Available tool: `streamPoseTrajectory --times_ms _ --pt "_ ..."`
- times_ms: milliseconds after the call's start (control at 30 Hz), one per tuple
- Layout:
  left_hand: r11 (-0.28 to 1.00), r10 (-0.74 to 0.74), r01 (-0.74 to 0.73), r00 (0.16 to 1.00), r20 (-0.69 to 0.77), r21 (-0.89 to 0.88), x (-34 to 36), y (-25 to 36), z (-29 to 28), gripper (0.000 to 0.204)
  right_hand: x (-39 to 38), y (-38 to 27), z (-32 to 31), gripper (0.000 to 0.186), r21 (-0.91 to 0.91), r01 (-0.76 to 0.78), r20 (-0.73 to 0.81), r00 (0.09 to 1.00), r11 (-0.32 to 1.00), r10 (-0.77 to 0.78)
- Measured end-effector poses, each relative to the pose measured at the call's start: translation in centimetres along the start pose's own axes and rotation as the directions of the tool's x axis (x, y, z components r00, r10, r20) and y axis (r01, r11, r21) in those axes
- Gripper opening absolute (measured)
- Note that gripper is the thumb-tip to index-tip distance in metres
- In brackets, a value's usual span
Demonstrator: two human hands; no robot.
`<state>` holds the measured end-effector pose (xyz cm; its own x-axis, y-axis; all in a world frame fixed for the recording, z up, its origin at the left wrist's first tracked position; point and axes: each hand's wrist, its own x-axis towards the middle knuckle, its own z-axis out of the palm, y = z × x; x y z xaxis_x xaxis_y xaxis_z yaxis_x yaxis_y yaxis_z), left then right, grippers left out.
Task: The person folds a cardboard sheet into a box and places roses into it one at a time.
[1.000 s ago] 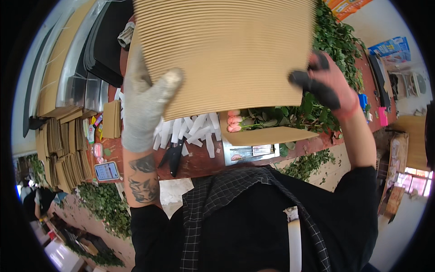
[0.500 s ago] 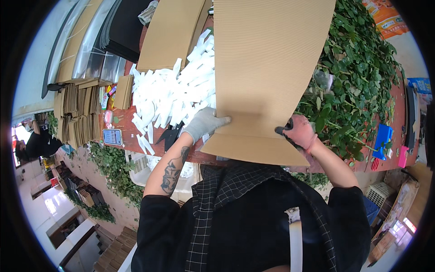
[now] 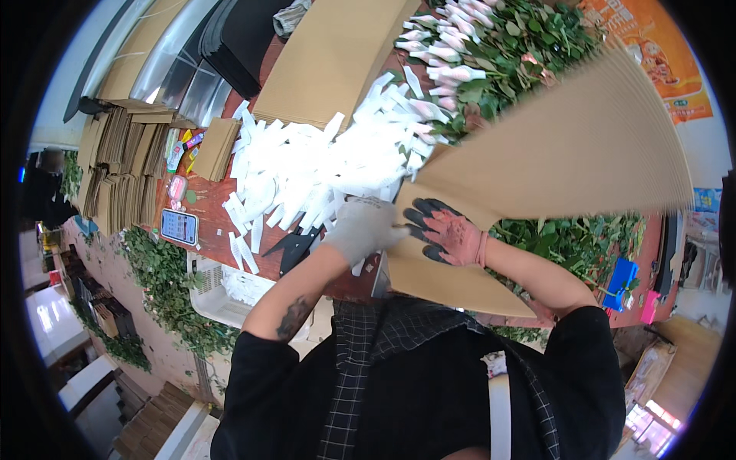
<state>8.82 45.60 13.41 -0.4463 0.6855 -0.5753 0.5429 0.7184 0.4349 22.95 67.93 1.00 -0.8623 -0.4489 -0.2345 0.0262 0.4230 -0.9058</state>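
Note:
A large sheet of corrugated cardboard (image 3: 567, 146) lies in front of me, its far part swung to the right and smeared by motion. Its near flap (image 3: 452, 287) is folded at a crease. My right hand (image 3: 452, 231), in a pink glove with black fingers, presses on the sheet beside the crease with fingers spread. At the sheet's left edge is my left hand (image 3: 359, 230) in a grey glove; blur hides whether its fingers grip the cardboard. White mesh sleeves (image 3: 299, 165) lie heaped beyond my left hand. Black scissors (image 3: 293, 249) rest beside that wrist.
Sleeved roses (image 3: 460, 73) and leafy stems (image 3: 544, 245) cover the right of the red table. Cardboard sheets (image 3: 330, 57) are stacked at the back. Leftward lie a phone (image 3: 179, 227) and folded cardboard pieces (image 3: 123, 165). A white crate (image 3: 211, 295) stands below the table's edge.
The cardboard's far part has swung from upright ahead of me to the right, uncovering the sleeved roses. My right hand has moved left and spread flat on the sheet. My left hand has shifted slightly.

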Motion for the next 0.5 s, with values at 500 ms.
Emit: streamPoseTrajectory --times_ms 500 --pt "0.833 -0.014 -0.502 0.401 -0.916 -0.232 -2.3 -9.6 -10.2 0.024 1.3 -4.7 -1.4 0.061 -0.825 0.129 0.312 0.915 0.549 0.254"
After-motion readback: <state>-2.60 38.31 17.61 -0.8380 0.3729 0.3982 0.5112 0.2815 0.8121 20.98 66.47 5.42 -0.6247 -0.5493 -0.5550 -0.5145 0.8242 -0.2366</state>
